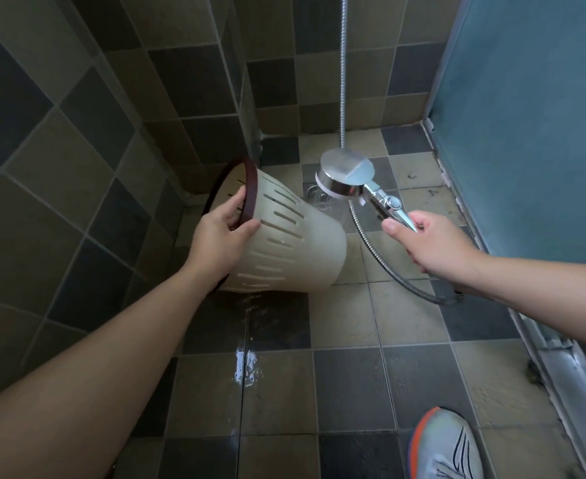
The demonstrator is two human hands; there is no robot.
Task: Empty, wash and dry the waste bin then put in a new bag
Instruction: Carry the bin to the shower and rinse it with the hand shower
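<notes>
Waste bin: a cream plastic bin with slotted sides and a dark red rim, held tipped on its side above the floor, base pointing right toward the shower head, mouth turned left toward the wall.
Left hand: the bin's rim is gripped by it, fingers hooked over the dark red edge into the mouth, thumb laid on the outer wall.
Right hand: the grip is closed round the handle of the shower head, thumb on top.
Shower head: a chrome handset, held just right of the bin's base, its flat back seen from above, face turned down.
Hose: a metal hose is looped from the handle down under the right wrist; a second length is seen rising up the back wall.
Floor: tiled in dark and tan squares, wet below the bin, with a shining streak of water.
Shoe: a white shoe with orange trim, at the lower right.
Glass panel: a frosted blue panel along the right side.
</notes>
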